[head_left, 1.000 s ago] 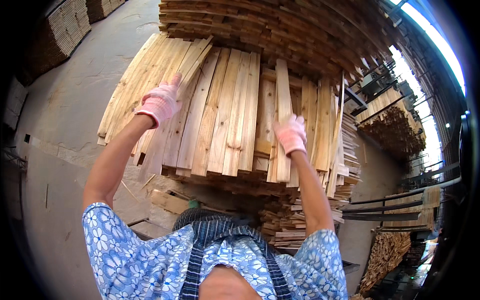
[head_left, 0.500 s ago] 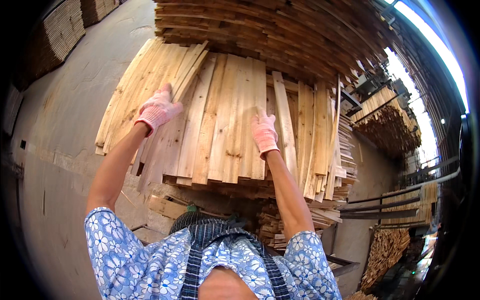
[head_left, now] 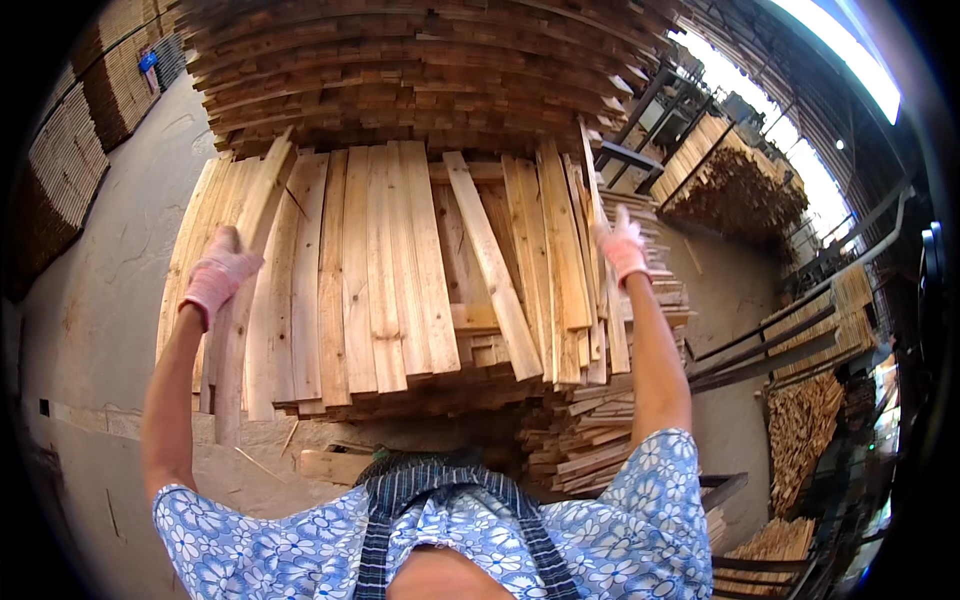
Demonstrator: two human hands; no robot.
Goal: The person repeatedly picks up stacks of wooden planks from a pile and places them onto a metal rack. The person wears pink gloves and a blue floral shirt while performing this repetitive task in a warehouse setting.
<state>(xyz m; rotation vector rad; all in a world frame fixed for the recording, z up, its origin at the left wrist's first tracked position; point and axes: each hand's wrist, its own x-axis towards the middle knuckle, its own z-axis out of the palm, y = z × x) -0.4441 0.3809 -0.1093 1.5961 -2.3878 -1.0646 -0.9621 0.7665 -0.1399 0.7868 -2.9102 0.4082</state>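
My left hand [head_left: 222, 272], in a pink knit glove, is closed on a long pale wooden board [head_left: 262, 205] at the left of the layer. That board lies at a slant over its neighbours, and its near end sticks out beyond them. Slightly blurred, my right hand [head_left: 624, 248], in the same kind of glove, is at the layer's right edge with fingers stretched out, beside a narrow board [head_left: 590, 180]; whether it touches it I cannot tell. Between the hands several flat boards [head_left: 385, 270] lie side by side. One loose board [head_left: 490, 265] slants across a gap showing lower wood.
A tall stack of darker boards [head_left: 430, 80] rises right behind the layer. Short wood pieces [head_left: 590, 440] are heaped below at the right. Further stacks [head_left: 735, 175] stand at the right by metal rails [head_left: 765, 350]. Concrete floor [head_left: 100, 300] runs along the left.
My right hand has moved right, from the middle boards to the layer's right edge. The left hand is still at the slanted board, now turned more upright. The view has shifted.
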